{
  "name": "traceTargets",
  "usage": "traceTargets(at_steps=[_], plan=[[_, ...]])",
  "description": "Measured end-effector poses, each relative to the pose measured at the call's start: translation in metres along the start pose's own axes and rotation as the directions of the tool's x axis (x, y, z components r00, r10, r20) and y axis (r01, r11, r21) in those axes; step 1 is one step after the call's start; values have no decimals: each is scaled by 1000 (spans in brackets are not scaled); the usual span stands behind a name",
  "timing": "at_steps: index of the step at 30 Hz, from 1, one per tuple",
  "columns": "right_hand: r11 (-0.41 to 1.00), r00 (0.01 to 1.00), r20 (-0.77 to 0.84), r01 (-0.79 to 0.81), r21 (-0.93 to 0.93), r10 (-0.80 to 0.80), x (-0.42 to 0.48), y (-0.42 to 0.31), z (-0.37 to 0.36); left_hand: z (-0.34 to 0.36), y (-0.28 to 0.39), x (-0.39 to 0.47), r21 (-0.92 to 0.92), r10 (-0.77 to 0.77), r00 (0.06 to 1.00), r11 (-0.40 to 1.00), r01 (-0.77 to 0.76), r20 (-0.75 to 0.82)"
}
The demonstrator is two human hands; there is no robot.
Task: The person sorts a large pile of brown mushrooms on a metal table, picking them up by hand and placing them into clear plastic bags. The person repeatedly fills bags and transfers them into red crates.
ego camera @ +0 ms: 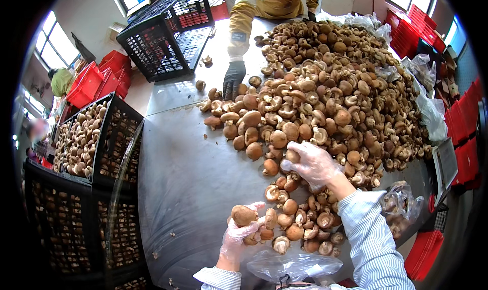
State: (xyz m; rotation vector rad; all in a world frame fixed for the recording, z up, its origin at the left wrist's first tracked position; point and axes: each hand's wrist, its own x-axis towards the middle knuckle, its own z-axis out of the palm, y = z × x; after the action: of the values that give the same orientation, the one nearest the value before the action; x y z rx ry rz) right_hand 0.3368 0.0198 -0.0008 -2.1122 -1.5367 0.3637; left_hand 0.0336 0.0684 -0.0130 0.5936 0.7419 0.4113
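Note:
Several brown-capped mushrooms (244,215), which look like shiitake, are gripped in my left hand (235,236), low over the near part of the metal table (179,198). My right hand (314,166) closes on one mushroom (292,156) at the near edge of the big mushroom heap (324,88). Both hands wear clear plastic gloves. Between my arms lies a smaller group of loose mushrooms (305,221), some cap up and some stem up. A clear plastic bag (293,265) lies flat right in front of my body.
Across the table a co-worker's gloved hand (233,78) touches the heap's left edge. An empty black crate (152,42) lies on its side at far left. Mushroom-filled black crates (80,137) stand left of the table. A bag of mushrooms (400,208) sits at right, near red crates (423,254).

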Motion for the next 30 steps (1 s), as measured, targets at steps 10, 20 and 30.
traceTargets(at_steps=[10,20,30], plan=[[-93,963,262,-255,962,67,-85,-72,-8,-2,-13,17,-127,-132,940,976,179,313],[431,838,537,-450,782,-100,-90,-74,-12,-7,-12,2,-135,-126,921,973,187,368],[983,749,-657,-42,-179,-88,25,-9,-54,-67,9,-12,-208,139,949,975,-80,284]])
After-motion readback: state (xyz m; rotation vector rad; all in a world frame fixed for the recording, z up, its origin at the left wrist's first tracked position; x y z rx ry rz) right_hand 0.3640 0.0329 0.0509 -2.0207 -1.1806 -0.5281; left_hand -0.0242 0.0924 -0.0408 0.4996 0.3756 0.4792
